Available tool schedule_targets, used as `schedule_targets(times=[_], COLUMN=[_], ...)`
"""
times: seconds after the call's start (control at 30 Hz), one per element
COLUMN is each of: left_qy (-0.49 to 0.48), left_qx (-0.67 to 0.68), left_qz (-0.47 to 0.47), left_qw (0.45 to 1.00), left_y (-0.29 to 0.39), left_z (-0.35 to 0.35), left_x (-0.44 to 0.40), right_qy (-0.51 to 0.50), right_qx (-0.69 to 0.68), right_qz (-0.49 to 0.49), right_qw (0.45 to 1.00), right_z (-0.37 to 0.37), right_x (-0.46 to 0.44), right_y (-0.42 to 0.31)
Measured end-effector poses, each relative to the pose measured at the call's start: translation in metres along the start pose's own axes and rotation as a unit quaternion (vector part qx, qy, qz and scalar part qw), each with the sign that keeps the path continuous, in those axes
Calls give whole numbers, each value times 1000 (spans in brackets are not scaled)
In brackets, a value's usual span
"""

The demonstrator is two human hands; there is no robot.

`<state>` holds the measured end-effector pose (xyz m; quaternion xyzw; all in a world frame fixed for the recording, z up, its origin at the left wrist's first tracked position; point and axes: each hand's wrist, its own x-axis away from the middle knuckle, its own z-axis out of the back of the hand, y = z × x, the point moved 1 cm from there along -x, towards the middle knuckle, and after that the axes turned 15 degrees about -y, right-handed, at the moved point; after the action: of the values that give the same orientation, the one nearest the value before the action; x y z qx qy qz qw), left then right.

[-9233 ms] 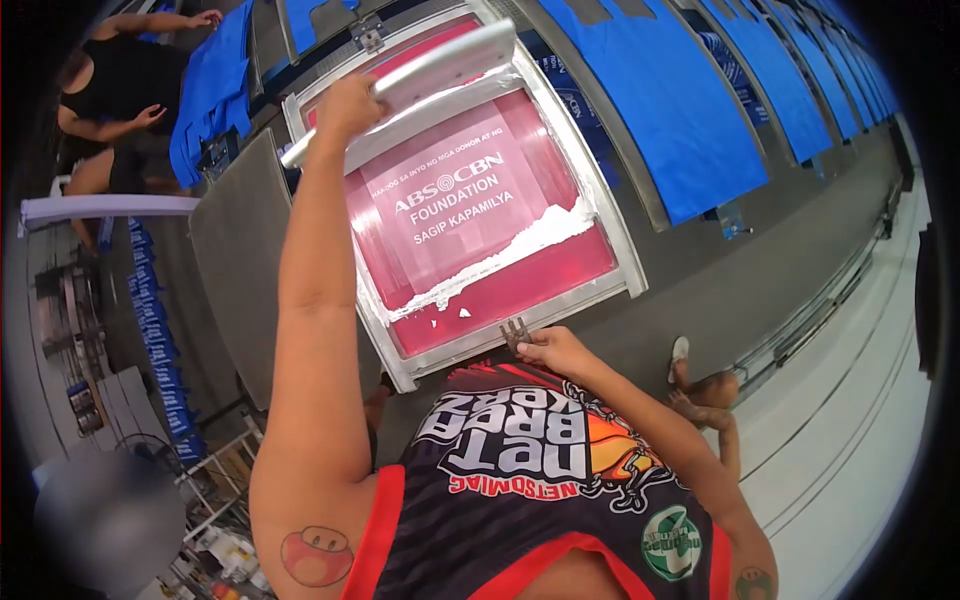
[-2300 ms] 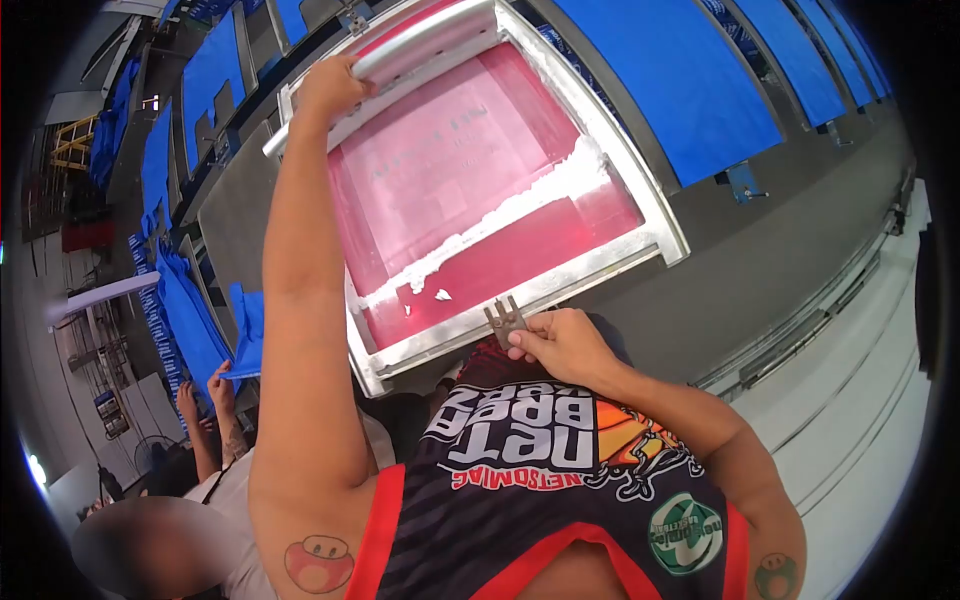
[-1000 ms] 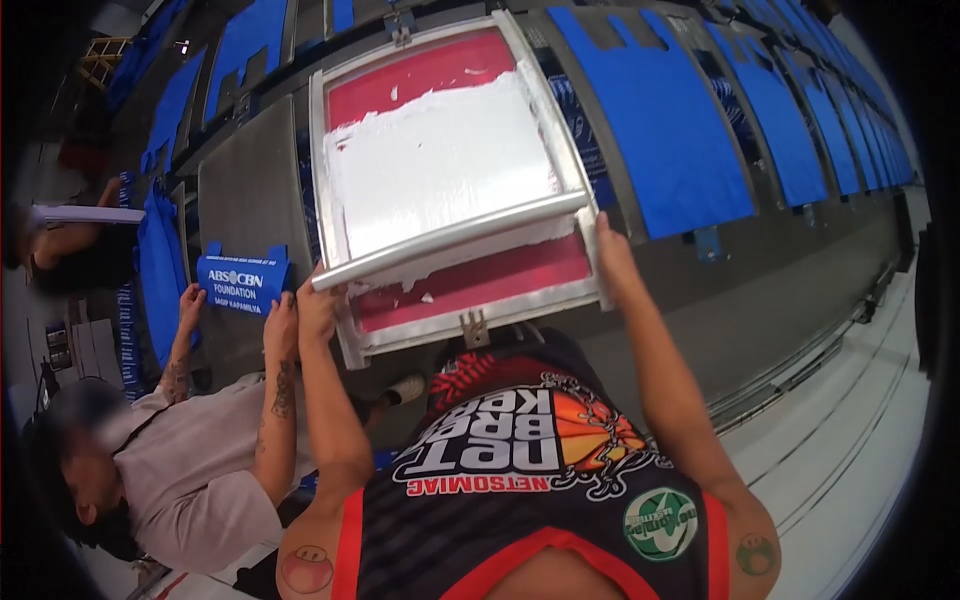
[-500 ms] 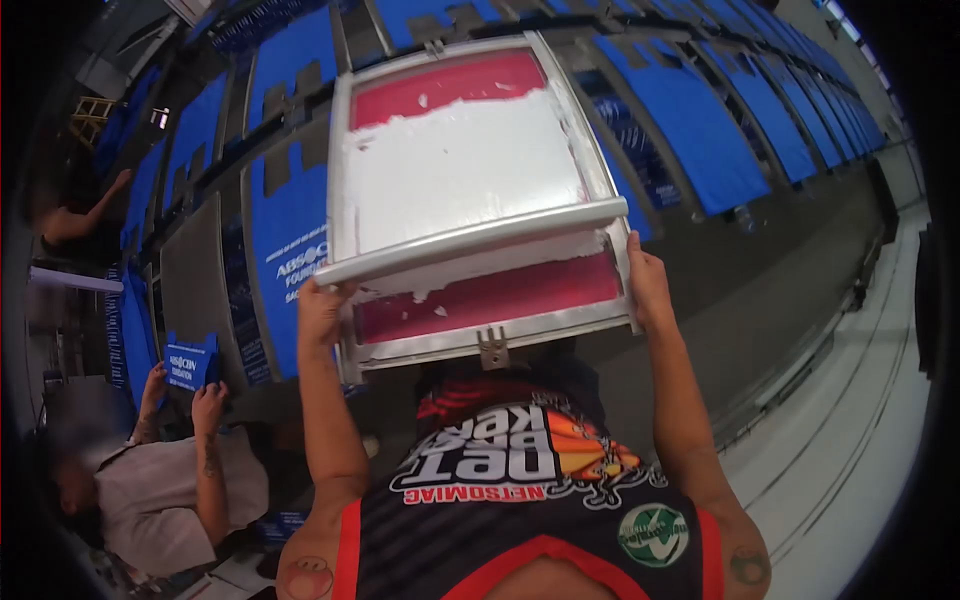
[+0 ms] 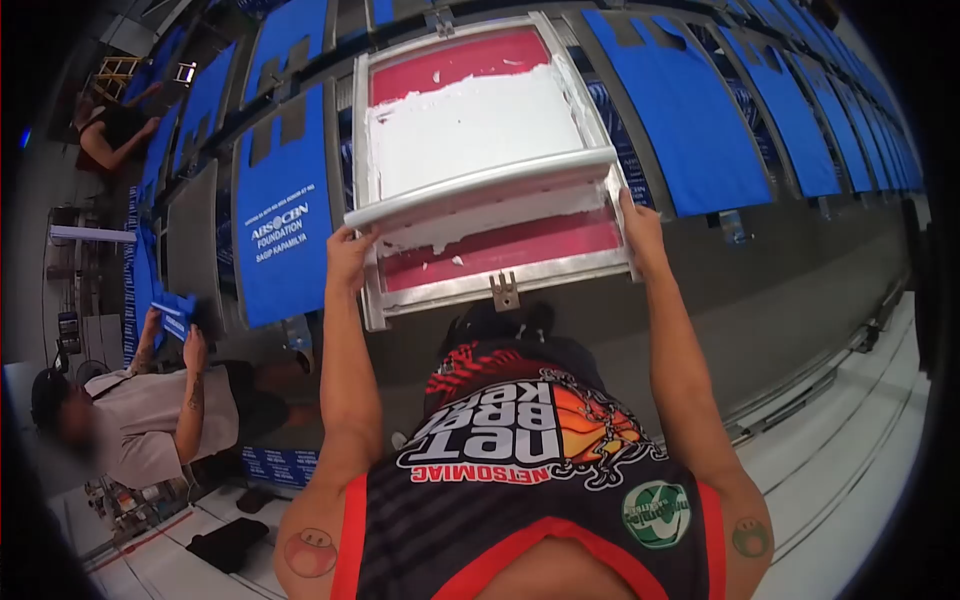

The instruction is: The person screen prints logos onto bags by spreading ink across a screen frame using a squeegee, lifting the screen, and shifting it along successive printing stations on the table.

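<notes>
A metal-framed screen [image 5: 490, 120] with a red mesh lies in front of me, its middle covered in white ink. Across its near part rests a long silver squeegee [image 5: 485, 186]. My left hand [image 5: 352, 255] grips the frame's left side near the squeegee's left end. On the right side, my right hand [image 5: 642, 235] is closed round the frame's edge. A metal bracket [image 5: 504, 290] with prongs sits at the middle of the near edge. Just left of the frame lies a blue bag panel [image 5: 285, 215] with white printed lettering.
Blue panels [image 5: 690, 125] lie on boards in rows to the right and behind. At the left, a person in a light shirt [image 5: 170, 410] holds a folded blue printed piece [image 5: 177, 318]. Farther back is another person [image 5: 110, 135]. A grey board [image 5: 192, 240] lies left of the printed panel.
My left hand has left the squeegee's far position and my right hand the bracket; both now hold the frame. The frame has shifted right along the row, and a printed blue panel shows at its left.
</notes>
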<state>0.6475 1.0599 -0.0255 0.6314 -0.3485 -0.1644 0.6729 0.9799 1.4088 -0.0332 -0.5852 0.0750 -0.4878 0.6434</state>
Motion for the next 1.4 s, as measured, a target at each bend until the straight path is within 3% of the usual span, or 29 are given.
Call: schedule_targets(times=[0.3,0.37,0.9,0.97,1.03,1.07,1.1,1.13,1.17,1.23,1.27,1.3,1.37,1.4], left_qy=[6,2,0,7,34,30,24,-3,0,-194,-194,-189,-210,-209], left_qx=[14,-17,26,25,19,-191,-393,-395,-393,-667,-668,-669,-639,-632], left_qz=[-26,-8,-23,-13,-28,-79,-120,-5,-3,-9,-8,-13,17,19], left_qw=[1000,1000,999,1000,999,978,911,919,919,719,718,719,740,746], left_y=[-3,-12,-34,-31,-26,-13,8,49,58,71,82,95,114,122], left_z=[-18,-16,-13,-19,-16,-17,-24,-50,-54,-61,-62,-60,-55,-50], left_x=[-8,-14,-5,-1,-4,-1,8,18,15,3,-4,-18,-49,-70], right_qy=[-8,-69,-24,-48,50,48,57,63,60,-52,-215,-210,-252,-218], right_qx=[41,10,-2,31,186,189,302,400,401,633,669,670,643,647], right_qz=[-5,-41,-12,-15,82,87,256,413,414,433,216,220,130,138], right_qw=[999,997,1000,998,978,977,917,816,815,640,678,677,712,718], right_z=[19,21,0,8,9,11,4,-4,-9,-24,-29,-30,-28,-30], right_x=[-40,-46,-30,-48,-40,-32,3,21,15,-12,-40,-48,-57,-66], right_y=[2,9,20,37,17,-3,-66,-102,-106,-113,-112,-128,-164,-174])
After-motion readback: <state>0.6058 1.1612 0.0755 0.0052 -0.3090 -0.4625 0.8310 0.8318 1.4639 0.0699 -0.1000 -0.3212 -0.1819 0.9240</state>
